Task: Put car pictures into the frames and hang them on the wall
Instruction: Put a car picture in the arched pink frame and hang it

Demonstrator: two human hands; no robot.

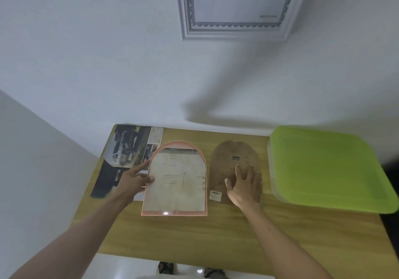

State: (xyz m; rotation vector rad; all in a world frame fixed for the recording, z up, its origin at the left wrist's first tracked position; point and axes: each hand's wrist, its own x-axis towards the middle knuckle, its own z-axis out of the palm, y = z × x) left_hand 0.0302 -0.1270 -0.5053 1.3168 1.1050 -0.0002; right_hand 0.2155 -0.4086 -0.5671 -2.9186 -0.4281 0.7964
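Observation:
An arched pink frame point(176, 179) lies flat on the wooden table point(216, 235), glass showing a pale sheet inside. My left hand point(135, 181) grips its left edge, thumb on the glass and forefinger pointing along the rim. To the right lies the frame's brown arched backing board point(224, 155) with a small white label point(216, 195) beside it. My right hand point(244, 183) rests flat on that board with fingers spread. Car pictures point(129, 147) lie at the table's far left corner, a dark one point(105, 179) partly under my left hand. A white rectangular frame point(235, 30) hangs on the wall above.
A box with a lime green lid point(328, 168) fills the table's right side, close to the backing board. The white wall point(108, 52) runs right behind the table. The near half of the tabletop holds nothing but my forearms. Floor shows below the front edge.

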